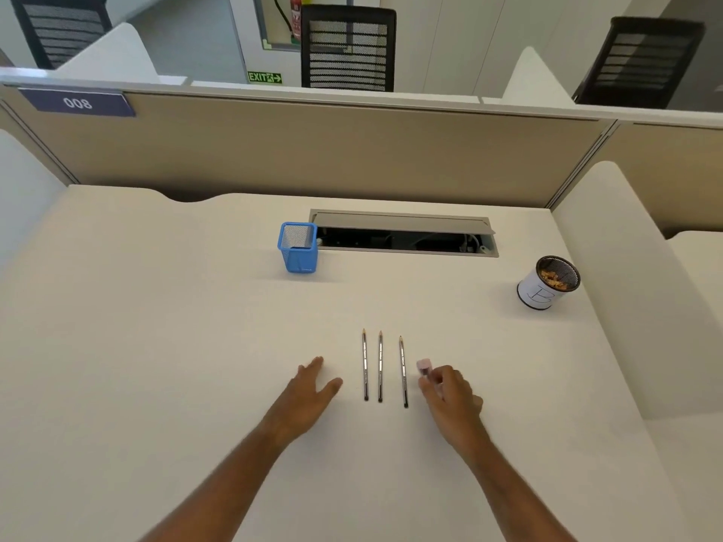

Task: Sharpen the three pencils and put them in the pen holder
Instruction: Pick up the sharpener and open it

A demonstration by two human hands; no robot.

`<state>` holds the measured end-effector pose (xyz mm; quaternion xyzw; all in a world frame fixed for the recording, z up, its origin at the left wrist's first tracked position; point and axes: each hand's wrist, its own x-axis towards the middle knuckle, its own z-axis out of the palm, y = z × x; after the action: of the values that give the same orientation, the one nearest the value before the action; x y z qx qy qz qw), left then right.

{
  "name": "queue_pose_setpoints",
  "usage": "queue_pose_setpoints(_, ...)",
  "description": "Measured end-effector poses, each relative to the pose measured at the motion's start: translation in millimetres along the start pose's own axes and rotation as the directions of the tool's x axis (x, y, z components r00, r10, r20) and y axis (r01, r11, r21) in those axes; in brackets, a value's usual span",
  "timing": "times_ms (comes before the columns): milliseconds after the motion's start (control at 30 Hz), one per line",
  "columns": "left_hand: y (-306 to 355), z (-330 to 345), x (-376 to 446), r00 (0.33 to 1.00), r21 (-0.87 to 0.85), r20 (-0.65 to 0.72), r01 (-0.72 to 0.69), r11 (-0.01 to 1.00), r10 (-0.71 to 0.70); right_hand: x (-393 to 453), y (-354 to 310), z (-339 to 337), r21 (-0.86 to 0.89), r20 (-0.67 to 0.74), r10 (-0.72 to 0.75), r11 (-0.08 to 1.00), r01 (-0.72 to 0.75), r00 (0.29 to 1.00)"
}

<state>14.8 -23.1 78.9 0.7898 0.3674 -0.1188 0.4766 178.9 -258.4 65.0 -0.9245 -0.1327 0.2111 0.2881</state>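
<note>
Head view: three pencils (380,366) lie side by side, apart, near the front middle of the surface (156,326), tips toward the far edge. Left hand (309,397) rests flat beside them, fingers spread, holding nothing. Right hand (450,393) pinches a small pink sharpener (424,365). Blue mesh pen holder (298,247) stands toward the far edge.
</note>
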Motion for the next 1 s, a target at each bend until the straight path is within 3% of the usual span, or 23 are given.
queue_pose_setpoints(200, 24, 2, -48, 0.990, -0.270, 0.080, -0.088, 0.959, 0.113, -44, -30, 2, 0.126, 0.215, -0.110, 0.988, 0.084, 0.970)
queue_pose_setpoints(433, 25, 4, -69, 0.981, -0.328, -0.044, -0.193, 0.925, 0.190, -68, -55, 4, 0.300, 0.374, -0.189, 0.951, 0.075, 0.908)
queue_pose_setpoints(667, 27, -5, -76, 0.971, -0.402, -0.121, -0.238, 0.884, 0.206, -77, -69, 4, 0.414, 0.405, -0.270, 0.906, 0.088, 0.873)
queue_pose_setpoints(833, 30, -8, -81, 0.971, -0.429, -0.134, -0.238, 0.872, 0.200, -83, -78, 1, 0.600, 0.460, -0.253, 0.796, -0.088, 0.851)
queue_pose_setpoints(1000, 33, -11, -86, 0.969, -0.481, -0.146, -0.246, 0.842, 0.200, -86, -83, -3, 0.650, 0.475, -0.259, 0.748, -0.136, 0.841)
